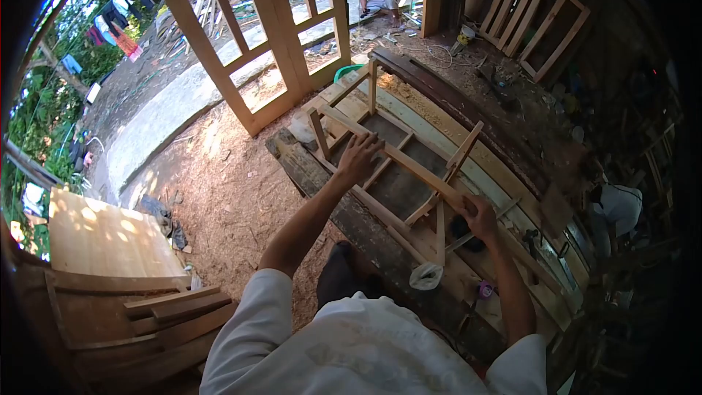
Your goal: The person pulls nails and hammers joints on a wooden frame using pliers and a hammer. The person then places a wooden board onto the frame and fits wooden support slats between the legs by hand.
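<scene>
A tall, light-brown wooden frame with rectangular openings (272,22) stands far left of centre, beside a long, pale-grey concrete slab (157,121). Multicoloured cloth garments (127,44) hang far left. Near left, a flat, pale wooden sheet (110,238) adjoins long brown wooden boards (179,307). Slatted light-wood frames (528,13) lean far right.

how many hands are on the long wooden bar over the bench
2: the left hand near the picture's middle, and the right hand farther right along the wooden bar.
</scene>
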The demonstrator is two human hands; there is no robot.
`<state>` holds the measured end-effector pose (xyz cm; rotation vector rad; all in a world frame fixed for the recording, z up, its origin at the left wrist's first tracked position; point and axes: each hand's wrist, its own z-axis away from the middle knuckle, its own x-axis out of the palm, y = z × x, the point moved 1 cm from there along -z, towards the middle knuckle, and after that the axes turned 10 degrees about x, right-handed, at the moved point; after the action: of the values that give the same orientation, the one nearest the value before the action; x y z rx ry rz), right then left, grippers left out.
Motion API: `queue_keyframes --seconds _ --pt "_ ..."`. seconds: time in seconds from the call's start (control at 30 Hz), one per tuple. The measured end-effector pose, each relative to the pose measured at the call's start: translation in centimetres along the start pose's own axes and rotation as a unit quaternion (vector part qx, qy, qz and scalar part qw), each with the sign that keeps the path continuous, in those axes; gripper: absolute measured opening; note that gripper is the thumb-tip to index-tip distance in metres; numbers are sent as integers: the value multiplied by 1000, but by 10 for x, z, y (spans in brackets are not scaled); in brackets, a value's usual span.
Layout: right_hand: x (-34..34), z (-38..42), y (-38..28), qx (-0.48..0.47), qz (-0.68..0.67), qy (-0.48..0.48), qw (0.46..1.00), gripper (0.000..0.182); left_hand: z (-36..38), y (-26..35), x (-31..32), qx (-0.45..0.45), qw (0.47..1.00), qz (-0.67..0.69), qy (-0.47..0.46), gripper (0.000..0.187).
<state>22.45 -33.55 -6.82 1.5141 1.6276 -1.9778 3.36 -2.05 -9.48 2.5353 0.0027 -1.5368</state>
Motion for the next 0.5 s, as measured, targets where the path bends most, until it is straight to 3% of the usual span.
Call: queue_keyframes --seconds 0.13,0.2,0.3,0.43,0.5 --pt "8 -14 11 32 -19 36 999 33 -17 -13 20 6 999 15 -37 47" --pt "14 -24 14 33 56 64 996 32 -24 -23 33 15 998 26 -46 48" --pt "22 -41 7 96 44 61 993 34 -37 -46 53 15 998 44 -48 53" --pt "34 -72 20 86 117 61 988 35 -55 -72 74 -2 995 44 -93 54" --pt "43 -79 33 158 -21 97 982 37 -57 -84 79 33 991 83 -97 53"
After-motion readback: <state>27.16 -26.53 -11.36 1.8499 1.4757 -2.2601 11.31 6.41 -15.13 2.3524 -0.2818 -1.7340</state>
